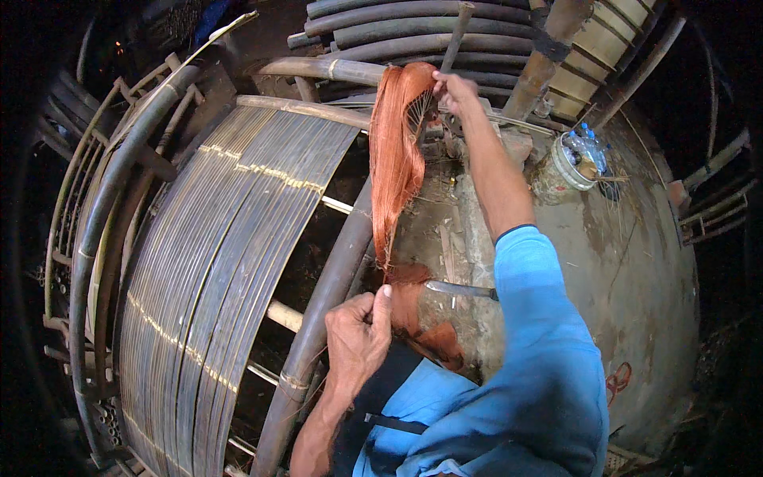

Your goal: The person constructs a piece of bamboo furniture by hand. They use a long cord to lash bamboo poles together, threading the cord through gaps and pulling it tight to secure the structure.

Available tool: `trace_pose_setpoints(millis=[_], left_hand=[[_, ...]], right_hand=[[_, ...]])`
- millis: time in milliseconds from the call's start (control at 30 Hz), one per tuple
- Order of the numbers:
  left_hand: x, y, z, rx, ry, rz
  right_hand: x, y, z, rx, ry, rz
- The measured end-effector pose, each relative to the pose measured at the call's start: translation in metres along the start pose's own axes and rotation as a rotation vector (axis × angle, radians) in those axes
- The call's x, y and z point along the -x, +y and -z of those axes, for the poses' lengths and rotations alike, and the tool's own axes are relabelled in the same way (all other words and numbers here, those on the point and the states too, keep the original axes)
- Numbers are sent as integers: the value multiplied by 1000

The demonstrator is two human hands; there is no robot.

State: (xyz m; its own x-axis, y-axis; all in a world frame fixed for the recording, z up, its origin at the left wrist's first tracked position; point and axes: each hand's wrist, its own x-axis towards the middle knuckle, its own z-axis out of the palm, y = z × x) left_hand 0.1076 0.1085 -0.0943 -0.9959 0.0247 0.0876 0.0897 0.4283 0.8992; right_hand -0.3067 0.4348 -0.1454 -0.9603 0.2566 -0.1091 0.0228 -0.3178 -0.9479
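A long hank of orange-brown fibre strands (389, 151) hangs over the end of a horizontal bamboo pole and narrows toward its bottom. My left hand (359, 330) is closed, thumb up, pinching the thin lower end of the hank. Higher up and farther away, my right hand (457, 94) is closed at the hank's top edge, beside a slanting stick (456, 38); it is slightly blurred. Several fine strands fan out inside the loop near those fingers. Below the hank, more orange fibre (441, 343) lies in a heap next to my left hand.
To the left is a bench-like panel of dark bamboo slats (222, 207), edged by a thick bamboo pole (330, 278). A knife-like metal blade (459, 288) lies close to my right sleeve. Dark bamboo poles (433, 36) are stacked behind. A bucket (579, 176) holds plastic bottles.
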Motion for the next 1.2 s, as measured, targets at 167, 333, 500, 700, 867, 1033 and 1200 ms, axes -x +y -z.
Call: trace_pose_setpoints(millis=[167,333,500,700,867,1033,1200], left_hand=[[-6,-15,0,35,0,35],[-10,-30,-15,87,-73,60],[-12,-35,-27,95,-107,64],[6,-17,-13,107,110,-149],[107,-45,52,-102,108,88],[284,-96,118,-511,316,481],[347,-113,130,-564,323,1042]], right_hand=[[25,-12,-36,612,193,89],[38,8,-14,446,45,-259],[4,-14,-4,605,221,120],[-17,-64,-61,868,439,787],[-49,-85,-87,1028,302,556],[-88,-44,-73,1320,437,568],[-94,-20,-62,969,518,617]])
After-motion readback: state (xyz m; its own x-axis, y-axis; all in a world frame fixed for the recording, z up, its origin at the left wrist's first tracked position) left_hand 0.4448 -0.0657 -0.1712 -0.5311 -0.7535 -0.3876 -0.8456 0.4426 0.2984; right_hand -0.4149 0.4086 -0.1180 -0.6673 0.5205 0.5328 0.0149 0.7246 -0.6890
